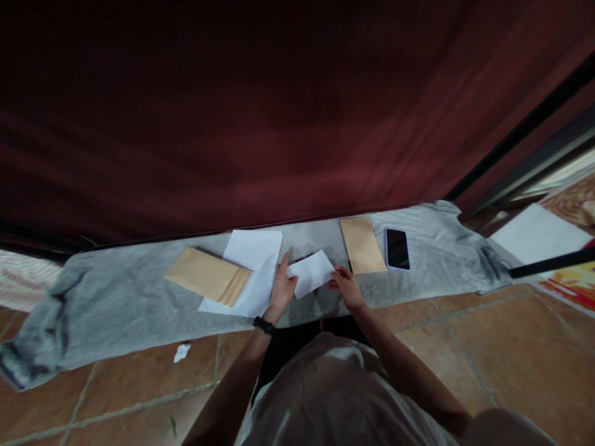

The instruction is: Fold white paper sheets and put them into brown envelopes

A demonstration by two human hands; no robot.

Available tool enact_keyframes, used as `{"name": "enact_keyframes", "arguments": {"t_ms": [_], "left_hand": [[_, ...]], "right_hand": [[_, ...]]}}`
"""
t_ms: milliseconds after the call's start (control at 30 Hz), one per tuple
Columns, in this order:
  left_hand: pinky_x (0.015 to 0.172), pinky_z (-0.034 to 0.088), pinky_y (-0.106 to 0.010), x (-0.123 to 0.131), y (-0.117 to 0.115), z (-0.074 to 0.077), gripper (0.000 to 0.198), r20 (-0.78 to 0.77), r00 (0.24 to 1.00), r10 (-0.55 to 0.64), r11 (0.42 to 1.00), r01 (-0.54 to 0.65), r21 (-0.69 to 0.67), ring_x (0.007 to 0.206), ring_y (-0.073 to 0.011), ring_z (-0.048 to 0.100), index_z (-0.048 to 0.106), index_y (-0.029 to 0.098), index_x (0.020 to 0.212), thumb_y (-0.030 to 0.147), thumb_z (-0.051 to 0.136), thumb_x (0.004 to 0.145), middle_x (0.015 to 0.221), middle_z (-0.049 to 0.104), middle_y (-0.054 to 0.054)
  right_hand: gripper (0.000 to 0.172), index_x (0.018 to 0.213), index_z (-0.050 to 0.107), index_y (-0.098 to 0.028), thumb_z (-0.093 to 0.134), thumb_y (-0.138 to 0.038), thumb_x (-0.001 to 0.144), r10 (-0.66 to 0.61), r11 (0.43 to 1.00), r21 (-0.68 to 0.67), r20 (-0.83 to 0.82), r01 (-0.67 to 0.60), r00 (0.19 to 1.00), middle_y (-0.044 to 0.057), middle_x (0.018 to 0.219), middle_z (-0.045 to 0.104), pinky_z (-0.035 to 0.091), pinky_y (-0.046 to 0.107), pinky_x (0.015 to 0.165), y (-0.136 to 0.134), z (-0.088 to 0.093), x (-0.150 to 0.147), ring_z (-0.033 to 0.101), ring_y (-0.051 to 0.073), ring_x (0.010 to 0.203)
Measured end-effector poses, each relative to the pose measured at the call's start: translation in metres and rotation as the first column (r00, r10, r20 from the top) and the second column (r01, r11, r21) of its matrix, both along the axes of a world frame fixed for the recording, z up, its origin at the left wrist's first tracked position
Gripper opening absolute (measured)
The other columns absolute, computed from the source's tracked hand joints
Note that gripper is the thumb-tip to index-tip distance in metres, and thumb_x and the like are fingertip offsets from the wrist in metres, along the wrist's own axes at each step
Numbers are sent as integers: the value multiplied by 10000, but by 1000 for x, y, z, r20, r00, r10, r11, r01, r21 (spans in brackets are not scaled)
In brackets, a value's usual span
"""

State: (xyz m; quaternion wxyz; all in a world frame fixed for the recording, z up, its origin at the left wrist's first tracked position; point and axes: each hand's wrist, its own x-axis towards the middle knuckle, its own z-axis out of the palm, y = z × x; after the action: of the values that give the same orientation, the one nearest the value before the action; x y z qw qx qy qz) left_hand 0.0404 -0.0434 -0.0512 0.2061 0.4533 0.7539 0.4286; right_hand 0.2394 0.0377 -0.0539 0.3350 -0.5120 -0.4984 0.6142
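Note:
Both my hands hold a folded white sheet of paper [312,272] just above a grey cloth [116,297] spread on the floor. My left hand [281,286] grips its left edge, fingers closed on it; a black band sits on that wrist. My right hand [343,285] pinches the sheet's right edge. To the left lie a stack of brown envelopes [207,274] resting on white sheets of paper [251,263]. To the right lie a single brown envelope [362,244] and a dark phone [397,248].
A dark red curtain [279,124] hangs behind the cloth. Terracotta floor tiles [488,353] lie in front, with a small crumpled white scrap [181,352]. At the far right are a white sheet [539,235] and colourful printed material [571,288].

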Motion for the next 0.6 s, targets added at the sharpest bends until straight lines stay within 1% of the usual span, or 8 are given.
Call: {"name": "enact_keyframes", "arguments": {"t_ms": [100, 167, 233, 300, 400, 500, 567, 600], "left_hand": [[1059, 496, -459, -6, 11, 7, 837, -134, 991, -7, 998, -1, -61, 1219, -287, 590, 339, 222, 1556, 78, 639, 789, 1308, 604, -116], [1084, 485, -444, -3, 16, 9, 827, -160, 986, -37, 997, 25, -73, 1254, -283, 568, 332, 203, 1560, 67, 623, 797, 1362, 565, -132], [1111, 468, -437, 3, 20, 7, 803, -181, 982, -57, 996, 44, -78, 1280, -275, 552, 338, 192, 1555, 50, 596, 808, 1409, 525, -143], [1131, 453, -428, 7, 21, 4, 791, -191, 979, -70, 995, 56, -77, 1308, -264, 535, 339, 192, 1553, 24, 561, 812, 1458, 478, -146], [1153, 435, -421, 8, 19, 0, 786, -212, 973, -90, 995, 77, -70, 1359, -253, 500, 314, 206, 1564, 15, 521, 830, 1515, 426, -138], [1161, 429, -446, 8, 17, 1, 753, -280, 955, -98, 994, 79, -76, 1408, -268, 456, 284, 226, 1577, 56, 497, 875, 1582, 368, -133], [1175, 404, -478, 12, 14, 3, 700, -360, 928, -99, 994, 73, -84, 1453, -289, 402, 289, 226, 1577, 98, 475, 914, 1629, 311, -137], [1187, 384, -490, 17, 13, 3, 665, -401, 909, -112, 993, 83, -90, 1477, -295, 366, 295, 219, 1575, 125, 460, 938, 1645, 290, -139]], "right_hand": [[271, 986, 650, -230, 626, -448, 828, -6, 998, 68, 112, -2, 994, 10, 742, 703, 535, 291, 603, 3, -4, 6, 668, 191, 639], [223, 1046, 667, -237, 612, -351, 862, -7, 985, 167, 290, -44, 957, 34, 807, 729, 515, 283, 657, 3, -4, 9, 684, 202, 717], [260, 1145, 657, -235, 564, -289, 908, -3, 944, 276, 556, -181, 831, 57, 876, 746, 504, 296, 702, 1, -3, 11, 695, 217, 767], [300, 1222, 632, -224, 506, -265, 953, -21, 878, 320, 768, -356, 640, 79, 944, 752, 503, 316, 737, 0, -1, 12, 702, 232, 801], [328, 1254, 628, -183, 450, -245, 985, -75, 781, 354, 872, -516, 484, 141, 1099, 729, 500, 371, 849, -2, 1, 12, 689, 275, 952], [395, 1351, 592, -154, 431, -271, 1010, -79, 611, 444, 858, -656, 508, 178, 1337, 639, 435, 429, 1030, -6, -1, 7, 602, 303, 1194], [454, 1444, 525, -162, 416, -308, 1029, -50, 494, 498, 835, -713, 548, 152, 1489, 537, 357, 447, 1131, -11, -6, 3, 506, 290, 1342], [475, 1475, 496, -161, 405, -320, 1037, -47, 460, 513, 829, -725, 558, 138, 1538, 491, 322, 454, 1162, -14, -9, 1, 460, 283, 1394]]}}
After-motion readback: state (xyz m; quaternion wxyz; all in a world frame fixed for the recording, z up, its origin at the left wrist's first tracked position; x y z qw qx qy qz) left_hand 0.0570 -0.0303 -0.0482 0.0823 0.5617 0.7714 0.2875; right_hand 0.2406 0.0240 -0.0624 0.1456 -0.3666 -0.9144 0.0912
